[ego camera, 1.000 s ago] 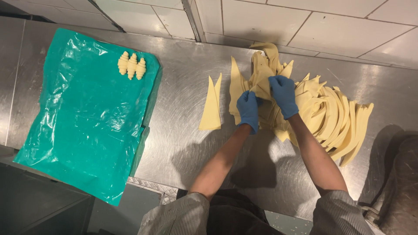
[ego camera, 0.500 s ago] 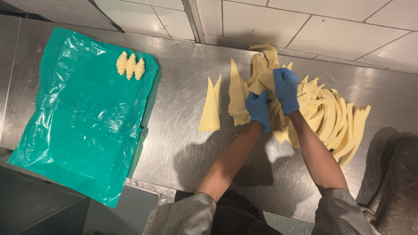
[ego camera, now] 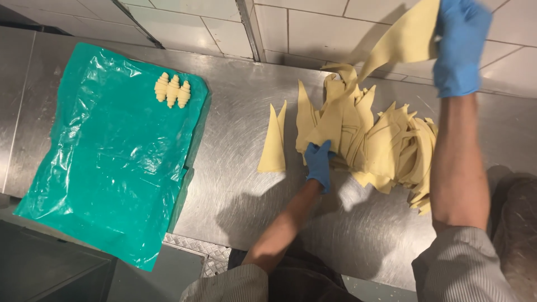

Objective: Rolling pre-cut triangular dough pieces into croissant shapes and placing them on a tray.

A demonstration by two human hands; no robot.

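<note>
Right hand (ego camera: 460, 47): blue glove, raised high at the top of the view, clenched on the upper end of a dough triangle (ego camera: 404, 40) lifted clear of the heap; its lower tip seems still to touch the heap, though the view is unclear there.
Left hand (ego camera: 319, 162): blue glove, low on the desk, fingers pressed on the left edge of the dough heap (ego camera: 380, 142); whether it pinches a piece cannot be told.
Dough heap: pale yellow cut triangles, piled loosely, right of centre on the desk.
Single triangle (ego camera: 273, 146): lies flat, apart, just left of the heap.
Green plastic sheet (ego camera: 106, 162): spread over the left end of the desk.
Rolled croissants (ego camera: 172, 90): three, side by side, at the sheet's upper right.
Desk (ego camera: 235, 184): brushed steel, against a tiled wall (ego camera: 313, 28).
</note>
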